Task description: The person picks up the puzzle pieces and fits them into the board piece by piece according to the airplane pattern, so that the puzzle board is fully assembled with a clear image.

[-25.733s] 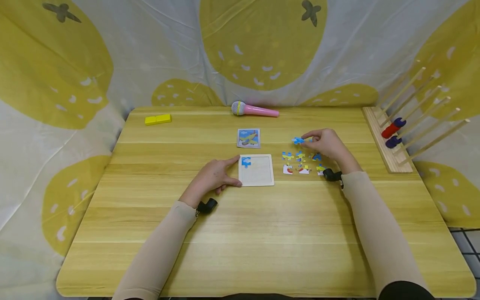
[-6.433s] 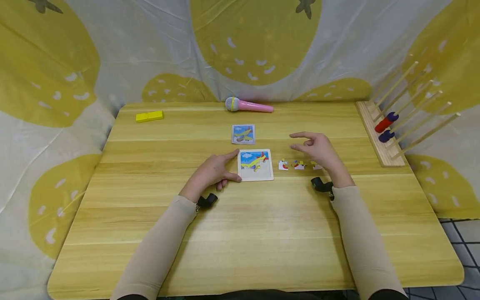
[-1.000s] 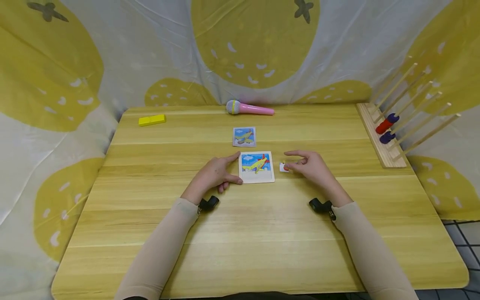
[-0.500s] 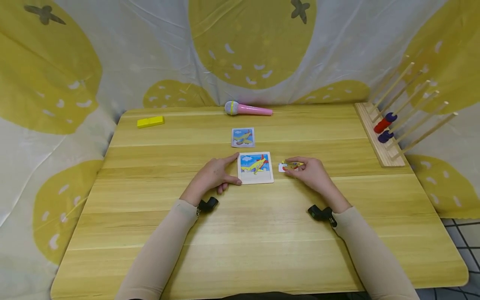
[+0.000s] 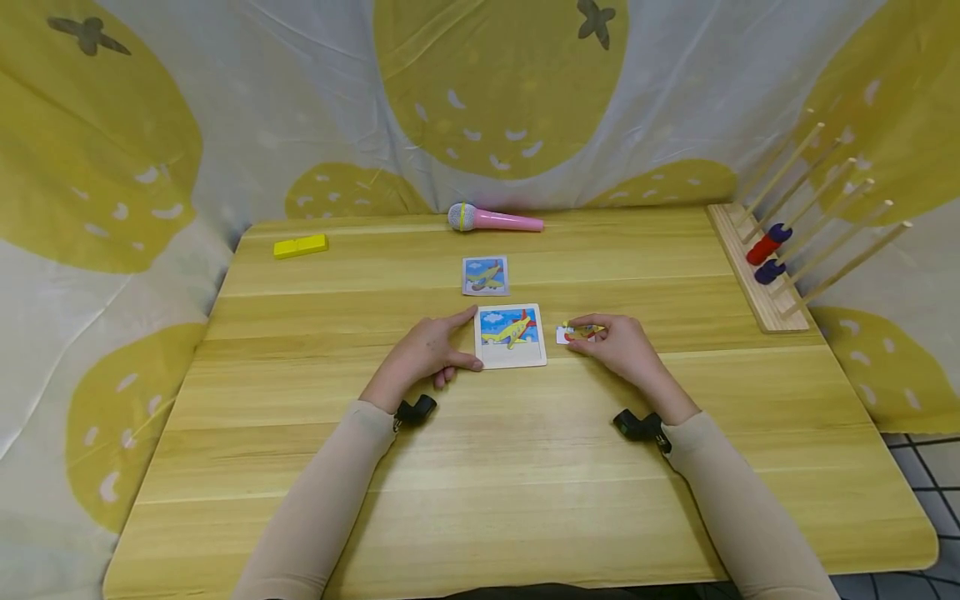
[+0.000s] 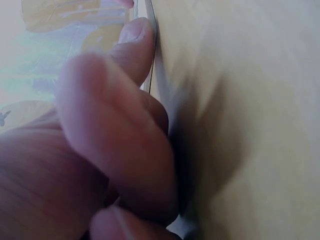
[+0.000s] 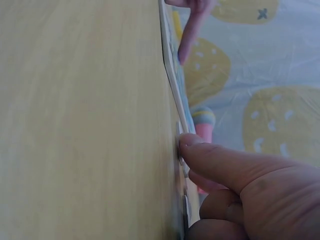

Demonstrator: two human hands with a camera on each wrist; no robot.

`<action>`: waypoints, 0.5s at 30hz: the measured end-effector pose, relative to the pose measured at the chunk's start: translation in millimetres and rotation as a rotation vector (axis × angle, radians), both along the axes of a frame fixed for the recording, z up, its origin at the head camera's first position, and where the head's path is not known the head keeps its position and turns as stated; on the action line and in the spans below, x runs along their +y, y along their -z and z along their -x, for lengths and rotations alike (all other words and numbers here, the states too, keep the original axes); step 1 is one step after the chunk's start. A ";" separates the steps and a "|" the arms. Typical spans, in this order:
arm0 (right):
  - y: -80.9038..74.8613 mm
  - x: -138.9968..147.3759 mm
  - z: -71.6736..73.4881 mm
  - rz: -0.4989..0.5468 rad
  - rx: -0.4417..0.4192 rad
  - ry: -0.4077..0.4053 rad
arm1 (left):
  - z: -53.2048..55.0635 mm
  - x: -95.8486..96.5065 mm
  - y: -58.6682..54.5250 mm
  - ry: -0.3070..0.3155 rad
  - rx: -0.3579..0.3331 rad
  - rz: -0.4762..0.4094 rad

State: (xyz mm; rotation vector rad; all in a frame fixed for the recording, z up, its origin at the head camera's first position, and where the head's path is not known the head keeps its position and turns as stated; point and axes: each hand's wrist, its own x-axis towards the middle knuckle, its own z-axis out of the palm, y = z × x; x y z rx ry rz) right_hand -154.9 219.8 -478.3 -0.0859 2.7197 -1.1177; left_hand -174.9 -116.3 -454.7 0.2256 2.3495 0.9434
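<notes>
Two hands (image 5: 422, 353), one puzzle tray (image 5: 513, 357)

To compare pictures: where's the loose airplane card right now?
In the head view, the airplane card lies about midway across the table, just beyond the puzzle tray, in front of the pink microphone and left of the right hand.

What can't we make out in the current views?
Loose puzzle pieces: head view, partly covered by the right hand; exact count unclear.
Puzzle board: right wrist view, seen nearly edge-on, picture unreadable; left wrist view, mostly hidden behind the left hand.
Microphone: right wrist view, handle partly blocked by the right hand.
Left sleeve: head view, cut off by the bottom edge.
</notes>
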 end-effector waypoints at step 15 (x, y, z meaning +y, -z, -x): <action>1.5 -0.8 -0.3 -0.002 0.005 -0.005 | -0.3 0.1 1.8 -0.002 0.011 0.010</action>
